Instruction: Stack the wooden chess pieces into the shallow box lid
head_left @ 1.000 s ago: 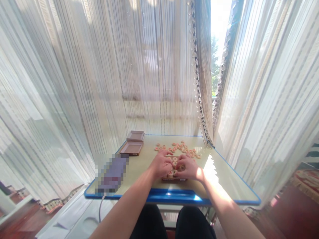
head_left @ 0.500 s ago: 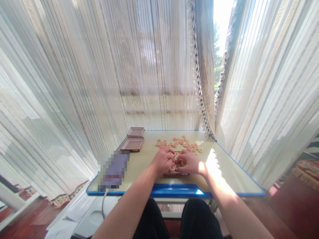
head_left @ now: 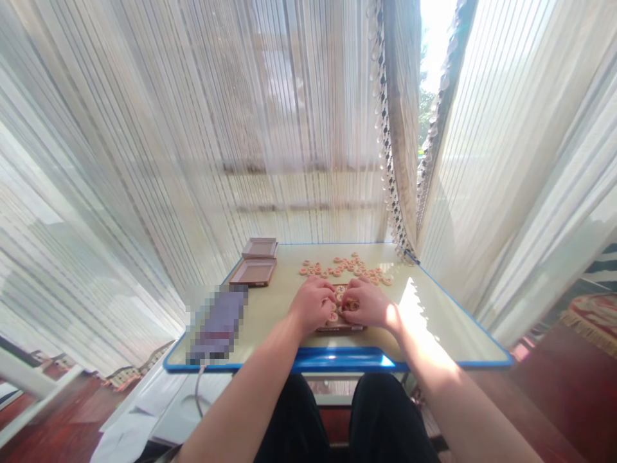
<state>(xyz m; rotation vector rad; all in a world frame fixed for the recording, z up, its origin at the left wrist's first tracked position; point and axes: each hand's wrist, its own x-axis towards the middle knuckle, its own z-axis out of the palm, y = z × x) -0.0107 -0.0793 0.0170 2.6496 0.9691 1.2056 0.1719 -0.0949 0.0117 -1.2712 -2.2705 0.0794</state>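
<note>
A shallow brown box (head_left: pixel 337 330) sits near the front edge of the table, with round wooden xiangqi pieces (head_left: pixel 332 317) inside. Over its left side, my left hand (head_left: pixel 311 303) has its fingers curled down onto pieces. My right hand (head_left: pixel 365 302) reaches over the right side, fingers bent around pieces there. Between my hands, several pieces with printed characters show. My palms and fingers cover the rest of the box. Beyond my hands, loose xiangqi pieces (head_left: pixel 354 264) lie scattered, many with red marks.
Two shallow open box parts (head_left: pixel 251 272) lie at the back left. A pixelated flat device (head_left: pixel 219 325) with a cable is at the left edge. The pale table (head_left: pixel 448 334) has a blue rim. Curtains (head_left: pixel 308 128) hang behind it.
The view has tipped slightly, so the table sits higher in the picture. My fingers have shifted a little over the pieces; both hands stay at the box.
</note>
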